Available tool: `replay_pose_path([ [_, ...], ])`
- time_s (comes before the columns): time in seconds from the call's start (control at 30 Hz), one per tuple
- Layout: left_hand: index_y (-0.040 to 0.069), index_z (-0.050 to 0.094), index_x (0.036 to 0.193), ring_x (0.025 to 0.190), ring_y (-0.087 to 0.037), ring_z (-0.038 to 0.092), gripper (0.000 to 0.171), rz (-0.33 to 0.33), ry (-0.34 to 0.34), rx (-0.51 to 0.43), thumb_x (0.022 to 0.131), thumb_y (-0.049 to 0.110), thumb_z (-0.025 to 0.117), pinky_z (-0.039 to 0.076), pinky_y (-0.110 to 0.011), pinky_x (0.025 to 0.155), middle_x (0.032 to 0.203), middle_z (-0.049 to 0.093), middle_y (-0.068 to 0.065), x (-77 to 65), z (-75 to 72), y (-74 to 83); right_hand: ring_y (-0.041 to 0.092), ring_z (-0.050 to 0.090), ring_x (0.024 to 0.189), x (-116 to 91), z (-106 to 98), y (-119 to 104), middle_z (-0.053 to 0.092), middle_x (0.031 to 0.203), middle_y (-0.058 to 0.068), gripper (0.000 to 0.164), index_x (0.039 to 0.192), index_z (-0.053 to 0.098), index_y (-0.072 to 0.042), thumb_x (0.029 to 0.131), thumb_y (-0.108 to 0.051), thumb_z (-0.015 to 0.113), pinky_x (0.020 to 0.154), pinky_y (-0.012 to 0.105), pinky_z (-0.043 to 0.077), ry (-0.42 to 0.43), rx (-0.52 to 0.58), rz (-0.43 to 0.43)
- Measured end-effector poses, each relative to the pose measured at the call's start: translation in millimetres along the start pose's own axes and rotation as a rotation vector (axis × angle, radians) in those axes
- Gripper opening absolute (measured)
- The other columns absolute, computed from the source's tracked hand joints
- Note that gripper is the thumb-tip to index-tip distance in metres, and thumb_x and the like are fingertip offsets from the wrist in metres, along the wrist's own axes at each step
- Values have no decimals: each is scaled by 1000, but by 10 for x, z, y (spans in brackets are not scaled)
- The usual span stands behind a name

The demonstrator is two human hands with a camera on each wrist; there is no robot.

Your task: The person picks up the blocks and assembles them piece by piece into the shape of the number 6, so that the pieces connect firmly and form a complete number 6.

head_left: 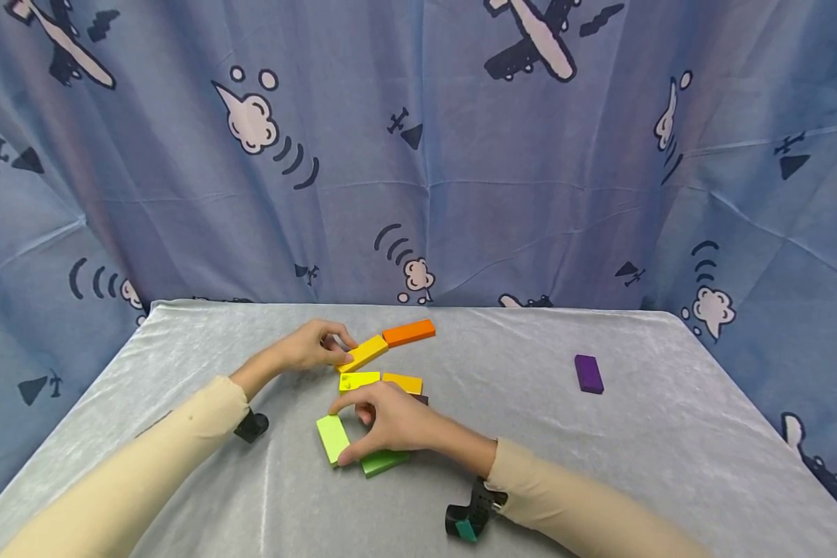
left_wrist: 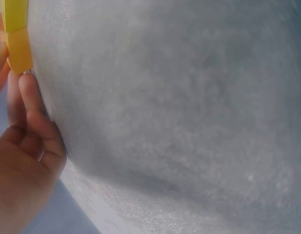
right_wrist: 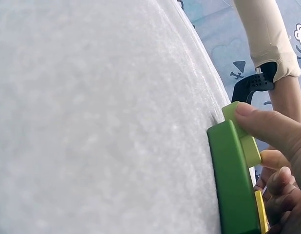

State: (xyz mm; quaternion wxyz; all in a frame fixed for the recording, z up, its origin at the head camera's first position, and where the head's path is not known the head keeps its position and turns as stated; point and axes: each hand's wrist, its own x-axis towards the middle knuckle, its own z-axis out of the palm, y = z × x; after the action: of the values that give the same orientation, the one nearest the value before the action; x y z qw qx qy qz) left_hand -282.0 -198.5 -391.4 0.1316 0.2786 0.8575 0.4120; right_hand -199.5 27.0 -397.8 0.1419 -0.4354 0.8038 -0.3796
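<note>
My left hand (head_left: 314, 346) pinches an amber-yellow block (head_left: 364, 353) by its near end, with thumb and fingertips at its sides. That block's far end meets an orange block (head_left: 409, 333). Between thumb and index finger, my right hand (head_left: 397, 418) holds a light green block (head_left: 332, 439) at its two ends. A darker green block (right_wrist: 233, 180) lies right beside it, partly covered by the right hand in the head view. Just beyond the right hand are a bright yellow block (head_left: 359, 381) and a golden block (head_left: 402, 383), end to end.
A dark block (head_left: 421, 399) peeks out behind the right hand. Far to the right, a purple block (head_left: 589, 373) lies alone on the grey cloth-covered table (head_left: 530, 434). A blue patterned curtain (head_left: 418, 155) hangs behind the table. Both wrists wear black camera mounts.
</note>
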Motion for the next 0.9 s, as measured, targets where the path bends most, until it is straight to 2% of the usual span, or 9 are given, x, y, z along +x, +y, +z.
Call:
replay_pose_path([
  [0.33, -4, 71, 110, 75, -26, 65, 17, -8, 4, 10, 95, 2, 71, 46, -30, 63, 85, 71, -8, -1, -3, -2, 7, 37, 59, 3, -12, -18, 41, 65, -6, 49, 118, 74, -14, 76, -28, 93, 59, 22, 31, -21, -32, 40],
  [0.9, -3, 71, 111, 75, -25, 65, 17, -26, 5, 13, 95, 3, 71, 46, -31, 63, 86, 72, -8, -2, -2, 21, 7, 42, 61, 11, 2, -8, 47, 67, -7, 51, 120, 73, -16, 76, -31, 93, 60, 21, 34, -34, -68, 77],
])
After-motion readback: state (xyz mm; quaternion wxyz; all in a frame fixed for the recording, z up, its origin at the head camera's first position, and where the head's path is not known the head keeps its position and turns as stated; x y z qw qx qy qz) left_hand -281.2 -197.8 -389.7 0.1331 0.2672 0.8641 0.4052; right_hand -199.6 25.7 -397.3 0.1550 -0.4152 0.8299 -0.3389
